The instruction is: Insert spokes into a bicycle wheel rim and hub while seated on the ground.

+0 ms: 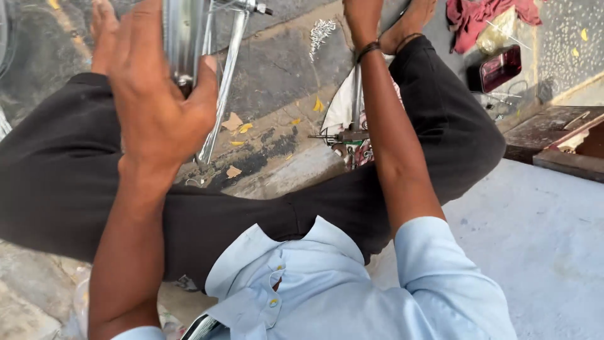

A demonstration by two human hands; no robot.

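Hands of a seated person fill this view from above, looking down past a pale blue shirt (327,289) and crossed legs in black trousers (69,182). The left hand (157,101) is raised near the top left of the frame, its fingers and thumb curled around the shiny metal rim of a wheel (182,38), which stands upright and runs out of the top edge. Thin silver spokes (223,88) slant down from the rim towards the ground between the knees. The right hand (363,19) reaches away at the top centre, with a dark band at the wrist; most of it is cut off by the frame edge, so I cannot tell whether it is closed on anything. Just beside that forearm a slim metal rod (357,94) stands upright, and a small dark tool (343,136) lies across its lower end, on a white cloth (340,107). The ground is rough grey stone (283,69) scattered with yellow flecks, and a little heap of loose silver parts (321,31) lies near the right hand. At the top right lie a crumpled red rag (484,16) and a dark red box (500,68), well apart from both hands. A bare foot (409,22) rests beside the right wrist.
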